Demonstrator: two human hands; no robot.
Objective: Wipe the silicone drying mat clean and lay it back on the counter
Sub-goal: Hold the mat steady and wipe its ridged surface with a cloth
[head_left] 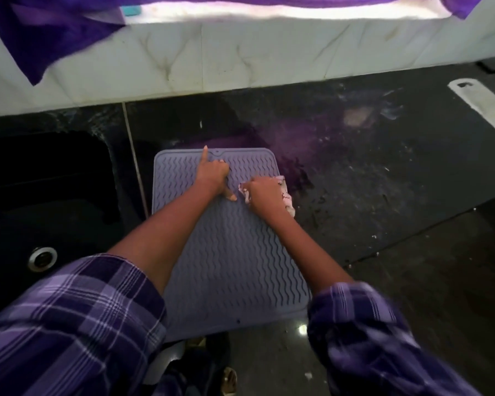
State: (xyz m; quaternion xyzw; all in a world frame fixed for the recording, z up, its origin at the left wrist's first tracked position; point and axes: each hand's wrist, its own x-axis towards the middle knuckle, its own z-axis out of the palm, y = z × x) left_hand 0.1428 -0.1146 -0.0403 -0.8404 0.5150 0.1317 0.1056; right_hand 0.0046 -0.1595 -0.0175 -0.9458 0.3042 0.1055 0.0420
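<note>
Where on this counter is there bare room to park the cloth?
Bare dark counter lies right of the mat, short of the white board. Behind the mat, up to the tiled wall, is also free. Left is the sink; both hands crowd the mat's far end.

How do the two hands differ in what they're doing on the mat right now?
The left hand holds nothing and presses on the mat with its index finger stretched toward the far edge. The right hand is closed on a crumpled cloth near the mat's right edge. Both rest on the far half of the mat.

Ridged matt mat [229, 247], glossy counter [383, 181]
</note>
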